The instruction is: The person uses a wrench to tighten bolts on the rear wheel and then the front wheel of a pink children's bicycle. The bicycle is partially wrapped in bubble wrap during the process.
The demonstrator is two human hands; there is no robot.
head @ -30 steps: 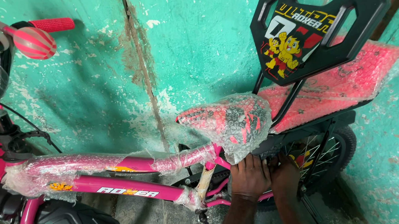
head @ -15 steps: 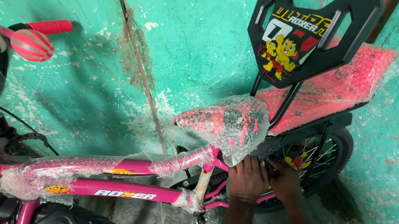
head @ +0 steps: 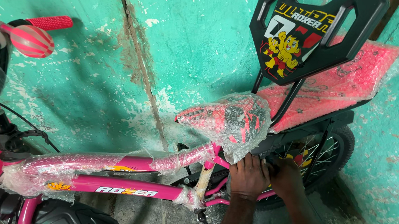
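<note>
Reaching under the bubble-wrapped saddle [head: 228, 122], our left hand [head: 248, 176] and right hand [head: 286, 175] curl at the seat post clamp; what they grip we cannot tell. Wrap looks slippery; the pink frame [head: 127, 191], stiff, suits holding.

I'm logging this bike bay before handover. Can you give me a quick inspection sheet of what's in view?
Surface: cracked grey floor, bare where it shows.
Job's things: pink child's bicycle; saddle and frame in bubble wrap; black backrest; rear wheel.
Clutter: nothing seen.
Hands: left hand and right hand side by side under the saddle; grip hidden.
Cables: black brake cable near the handlebar.
Surroundings: peeling green wall.
</note>
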